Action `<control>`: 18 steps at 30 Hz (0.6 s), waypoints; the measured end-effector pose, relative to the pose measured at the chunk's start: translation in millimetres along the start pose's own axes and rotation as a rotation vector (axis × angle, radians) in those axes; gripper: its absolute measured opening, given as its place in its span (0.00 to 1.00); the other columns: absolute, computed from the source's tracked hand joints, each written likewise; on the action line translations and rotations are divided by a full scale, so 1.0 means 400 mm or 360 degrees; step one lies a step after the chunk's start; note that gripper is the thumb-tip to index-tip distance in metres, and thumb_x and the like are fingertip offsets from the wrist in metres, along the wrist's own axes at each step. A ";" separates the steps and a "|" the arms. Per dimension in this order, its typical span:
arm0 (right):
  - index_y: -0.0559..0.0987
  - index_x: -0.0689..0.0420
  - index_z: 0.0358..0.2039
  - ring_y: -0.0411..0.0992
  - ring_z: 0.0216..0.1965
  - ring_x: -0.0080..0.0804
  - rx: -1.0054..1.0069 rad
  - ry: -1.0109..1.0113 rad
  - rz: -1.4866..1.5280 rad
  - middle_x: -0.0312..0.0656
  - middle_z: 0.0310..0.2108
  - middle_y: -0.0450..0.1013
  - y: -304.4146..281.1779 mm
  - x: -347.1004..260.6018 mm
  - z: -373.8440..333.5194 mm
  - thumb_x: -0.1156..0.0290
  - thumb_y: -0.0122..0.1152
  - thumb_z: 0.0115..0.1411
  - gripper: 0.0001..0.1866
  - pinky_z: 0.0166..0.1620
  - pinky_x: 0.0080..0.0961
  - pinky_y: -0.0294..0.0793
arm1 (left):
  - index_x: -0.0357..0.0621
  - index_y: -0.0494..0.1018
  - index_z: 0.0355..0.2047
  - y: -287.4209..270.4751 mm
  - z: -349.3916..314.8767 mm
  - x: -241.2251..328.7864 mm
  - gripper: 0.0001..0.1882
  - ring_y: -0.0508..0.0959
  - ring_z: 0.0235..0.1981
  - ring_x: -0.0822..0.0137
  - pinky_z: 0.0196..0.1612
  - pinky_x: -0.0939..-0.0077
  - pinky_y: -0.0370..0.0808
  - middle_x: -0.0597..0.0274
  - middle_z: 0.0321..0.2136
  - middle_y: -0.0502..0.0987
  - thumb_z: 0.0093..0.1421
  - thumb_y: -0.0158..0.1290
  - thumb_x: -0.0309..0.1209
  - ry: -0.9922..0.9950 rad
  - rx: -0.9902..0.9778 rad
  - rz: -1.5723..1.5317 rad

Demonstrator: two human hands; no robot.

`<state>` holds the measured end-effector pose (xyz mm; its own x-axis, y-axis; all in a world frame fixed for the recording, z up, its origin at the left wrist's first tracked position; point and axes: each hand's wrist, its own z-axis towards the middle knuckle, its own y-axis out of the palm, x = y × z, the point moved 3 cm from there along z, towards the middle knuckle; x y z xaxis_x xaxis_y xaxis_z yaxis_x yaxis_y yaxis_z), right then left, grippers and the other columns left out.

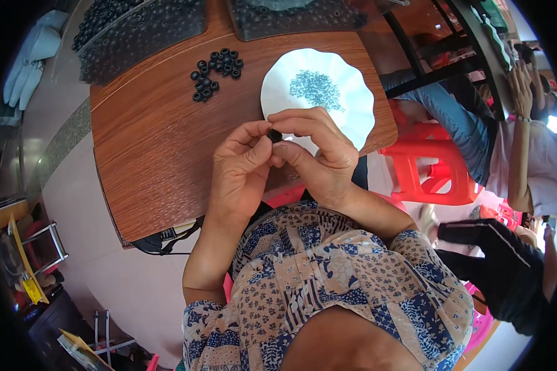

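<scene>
Between the fingertips of both hands is a small black round part (275,135), held over the near side of the table. My left hand (244,151) pinches it from the left, thumb and forefinger closed. From the right, my right hand (319,139) closes thumb and fingers on the same part. Just beyond the right hand, a white plate (353,117) with a wavy rim bears a heap of tiny grey-green pieces (316,89). Farther left lies a loose group of small black ring-like parts (216,71), each with a hole where its end shows.
Two clear containers full of black parts (145,46) (297,21) stand along the far side of the wooden table (148,148). A red plastic stool (430,164) is beyond the right edge. Other people sit at the right, one in jeans (445,108).
</scene>
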<state>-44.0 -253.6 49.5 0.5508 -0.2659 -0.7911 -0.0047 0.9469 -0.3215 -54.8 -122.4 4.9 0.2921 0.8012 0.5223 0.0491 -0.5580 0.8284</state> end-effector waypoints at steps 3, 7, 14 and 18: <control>0.78 0.64 0.37 0.72 0.39 0.35 0.0008 -0.0026 -0.0017 0.47 0.40 0.75 -0.004 -0.003 -0.005 0.84 0.63 0.46 0.15 0.41 0.25 0.71 | 0.34 0.71 0.40 -0.006 -0.001 -0.013 0.11 0.73 0.29 0.72 0.36 0.80 0.70 0.61 0.33 0.75 0.58 0.54 0.25 -0.0057 0.0007 -0.0065; 0.78 0.64 0.37 0.71 0.36 0.37 -0.0015 -0.0191 -0.0216 0.49 0.39 0.74 -0.005 0.006 -0.033 0.85 0.62 0.45 0.15 0.38 0.27 0.71 | 0.35 0.71 0.40 -0.012 -0.012 -0.022 0.10 0.73 0.30 0.72 0.37 0.78 0.71 0.61 0.33 0.75 0.58 0.53 0.25 -0.0084 0.0016 -0.0007; 0.78 0.66 0.36 0.71 0.36 0.37 -0.0013 -0.0519 -0.0648 0.48 0.39 0.74 0.004 -0.006 -0.067 0.82 0.61 0.35 0.21 0.35 0.27 0.69 | 0.36 0.70 0.41 -0.020 -0.039 -0.044 0.11 0.74 0.31 0.71 0.39 0.75 0.72 0.61 0.32 0.75 0.60 0.52 0.29 -0.0198 0.0038 0.0035; 0.79 0.66 0.36 0.70 0.36 0.38 -0.0034 -0.0480 -0.0681 0.49 0.39 0.73 0.010 -0.015 -0.082 0.81 0.59 0.35 0.22 0.35 0.27 0.68 | 0.36 0.70 0.42 -0.015 -0.046 -0.046 0.12 0.74 0.31 0.71 0.38 0.75 0.72 0.60 0.32 0.75 0.60 0.52 0.30 -0.0192 0.0144 0.0065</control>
<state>-74.9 -254.2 36.1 0.7230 -0.5614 -0.4027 0.2581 0.7601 -0.5963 -78.1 -129.8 -5.8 0.4077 0.7489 0.5225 0.1193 -0.6110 0.7826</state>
